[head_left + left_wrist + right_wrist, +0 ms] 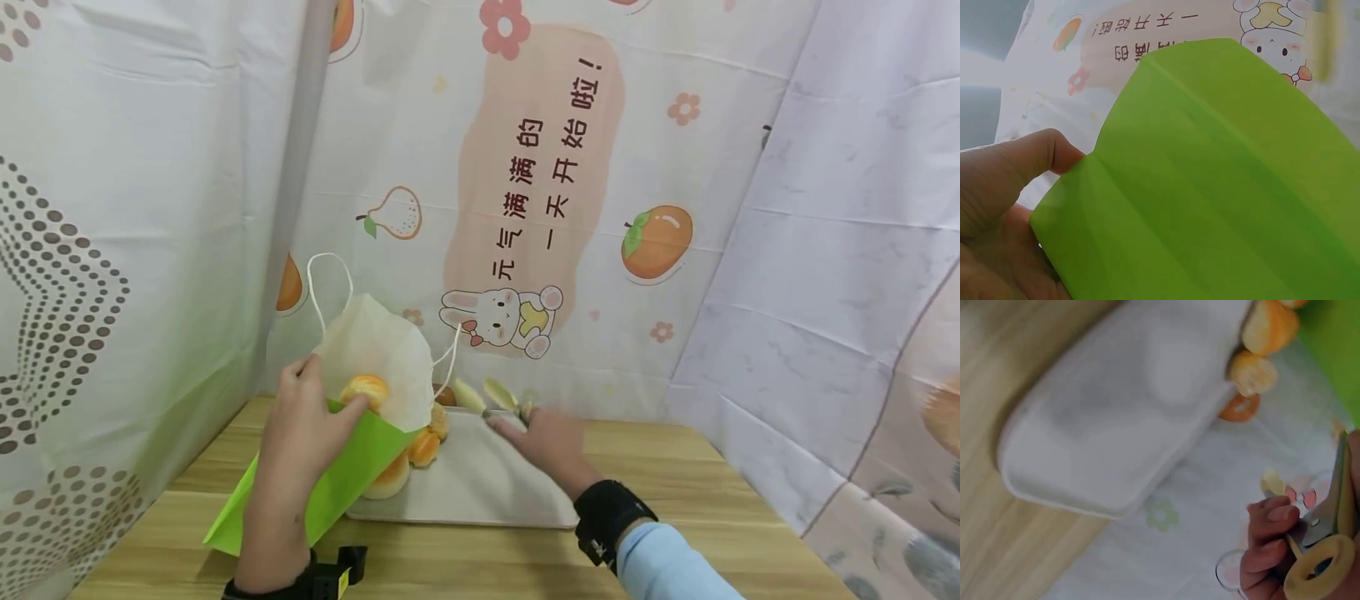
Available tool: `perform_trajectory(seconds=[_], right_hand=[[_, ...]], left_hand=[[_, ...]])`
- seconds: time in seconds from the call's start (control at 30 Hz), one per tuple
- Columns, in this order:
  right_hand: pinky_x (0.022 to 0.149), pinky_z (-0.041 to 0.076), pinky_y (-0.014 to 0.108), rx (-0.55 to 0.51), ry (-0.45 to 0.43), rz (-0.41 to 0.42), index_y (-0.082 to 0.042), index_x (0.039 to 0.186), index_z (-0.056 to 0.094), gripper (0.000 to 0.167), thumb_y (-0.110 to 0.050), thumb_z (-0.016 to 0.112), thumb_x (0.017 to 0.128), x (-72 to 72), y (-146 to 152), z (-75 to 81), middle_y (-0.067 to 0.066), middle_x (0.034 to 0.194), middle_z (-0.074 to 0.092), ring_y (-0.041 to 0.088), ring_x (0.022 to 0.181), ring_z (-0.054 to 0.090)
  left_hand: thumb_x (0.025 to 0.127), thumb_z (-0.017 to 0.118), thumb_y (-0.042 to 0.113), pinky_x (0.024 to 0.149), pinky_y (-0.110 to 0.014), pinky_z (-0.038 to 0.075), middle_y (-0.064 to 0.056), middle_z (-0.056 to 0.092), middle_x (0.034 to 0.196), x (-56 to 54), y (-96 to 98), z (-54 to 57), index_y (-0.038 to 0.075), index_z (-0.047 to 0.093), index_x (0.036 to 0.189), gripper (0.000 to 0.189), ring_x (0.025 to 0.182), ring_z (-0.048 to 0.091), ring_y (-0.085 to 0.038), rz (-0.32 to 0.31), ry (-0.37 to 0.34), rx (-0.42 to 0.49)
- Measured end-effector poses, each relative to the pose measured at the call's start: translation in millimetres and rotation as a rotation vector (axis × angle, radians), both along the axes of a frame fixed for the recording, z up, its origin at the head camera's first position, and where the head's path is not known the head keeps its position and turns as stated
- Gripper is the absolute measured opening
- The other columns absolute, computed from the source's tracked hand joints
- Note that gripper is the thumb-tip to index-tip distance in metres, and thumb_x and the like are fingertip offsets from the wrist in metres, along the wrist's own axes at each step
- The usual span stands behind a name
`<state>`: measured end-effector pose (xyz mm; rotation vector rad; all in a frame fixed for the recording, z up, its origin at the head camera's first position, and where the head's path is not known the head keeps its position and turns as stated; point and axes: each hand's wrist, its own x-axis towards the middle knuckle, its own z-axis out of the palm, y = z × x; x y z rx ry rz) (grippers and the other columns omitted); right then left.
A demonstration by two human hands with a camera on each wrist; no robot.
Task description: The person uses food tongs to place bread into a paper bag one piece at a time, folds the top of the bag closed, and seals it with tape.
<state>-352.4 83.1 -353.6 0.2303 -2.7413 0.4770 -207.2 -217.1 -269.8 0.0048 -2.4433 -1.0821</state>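
Observation:
A green paper bag [360,467] with a white inside and white cord handles leans over the tray's left end. My left hand [303,433] grips its edge, thumb on the near side; in the left wrist view the green panel [1166,181] sits between thumb and fingers. A golden bread roll [365,390] shows at the bag's mouth, by the thumb. My right hand [551,446] holds tongs [470,397] with pale yellow ends, spread apart over the tray's far side. The right wrist view shows their pivot and a yellow ring [1319,567].
A white tray [487,475] lies on the wooden table [637,500]. Several bread rolls [423,447] rest along its left end, partly behind the bag. A brown round item [444,394] is at the back. A printed curtain [600,350] stands right behind the table.

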Motion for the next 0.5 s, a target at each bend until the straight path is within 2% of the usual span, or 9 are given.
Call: perform_trajectory(seconds=[0.13,0.23,0.5], right_hand=[[0.047,0.031,0.03,0.067,-0.046,0.048,-0.017,0.06,0.047,0.064,-0.076,0.061,0.083,-2.2,-17.2,-23.2,-0.003,0.058,0.044,0.015,0.052,0.044],[0.048,0.031,0.031,0.063,-0.08,0.028,-0.017,0.058,0.047,0.065,-0.076,0.061,0.082,-6.1,-31.4,-33.3,-0.003,0.058,0.045,0.015,0.053,0.046],[0.047,0.032,0.032,0.05,-0.14,-0.028,-0.014,0.058,0.05,0.067,-0.076,0.06,0.082,-24.9,-62.2,-44.9,0.001,0.058,0.047,0.018,0.054,0.049]], left_hand=[[0.096,0.064,0.028,0.103,-0.066,0.04,-0.036,0.021,0.158,0.9,-4.0,0.2,-0.014,0.022,0.155,0.084,0.134,0.039,-0.056,0.016,-0.003,-0.012],[0.095,0.064,0.028,0.103,-0.065,0.041,-0.035,0.021,0.158,1.2,-3.7,-0.8,-0.013,0.023,0.155,0.083,0.134,0.039,-0.056,0.02,-0.006,-0.006],[0.095,0.062,0.03,0.102,-0.067,0.041,-0.032,0.023,0.158,1.0,-1.3,-0.8,-0.011,0.024,0.156,0.082,0.134,0.041,-0.055,0.022,-0.01,0.008]])
